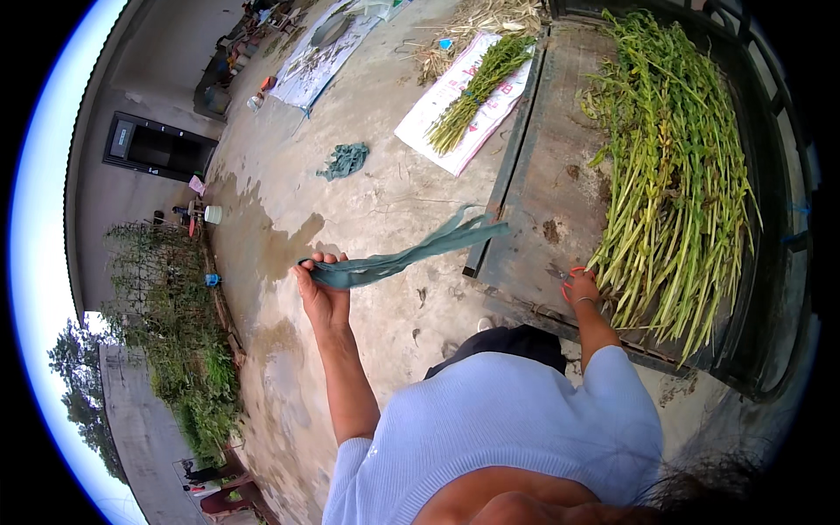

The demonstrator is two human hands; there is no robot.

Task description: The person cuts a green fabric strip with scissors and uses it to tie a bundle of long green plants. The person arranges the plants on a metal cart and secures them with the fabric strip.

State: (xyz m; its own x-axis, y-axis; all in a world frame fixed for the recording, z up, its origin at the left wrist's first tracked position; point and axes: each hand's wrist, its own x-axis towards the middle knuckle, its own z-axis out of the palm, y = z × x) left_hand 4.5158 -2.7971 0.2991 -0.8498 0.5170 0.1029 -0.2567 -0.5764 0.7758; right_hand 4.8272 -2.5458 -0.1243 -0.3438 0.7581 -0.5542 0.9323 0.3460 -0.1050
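Observation:
My left hand [325,297] is raised over the concrete, its fingers closed around one end of some dark green cloth strips [394,263]. Their loose ends stretch rightward to the edge of the cart bed [544,197]. Low over that bed, my right hand [584,288] grips red-handled scissors [568,281]; their blades are small and hard to make out. Right beside this hand lie the cut ends of a large heap of green leafy stalks [674,192], spread along the bed.
A tied bundle of stalks [479,94] rests on a white printed sack [422,131] left of the cart. Crumpled green cloth [343,162] lies on the concrete. Farther off are a spread sheet [306,72], a white bucket [213,214] and a plant bed [171,306].

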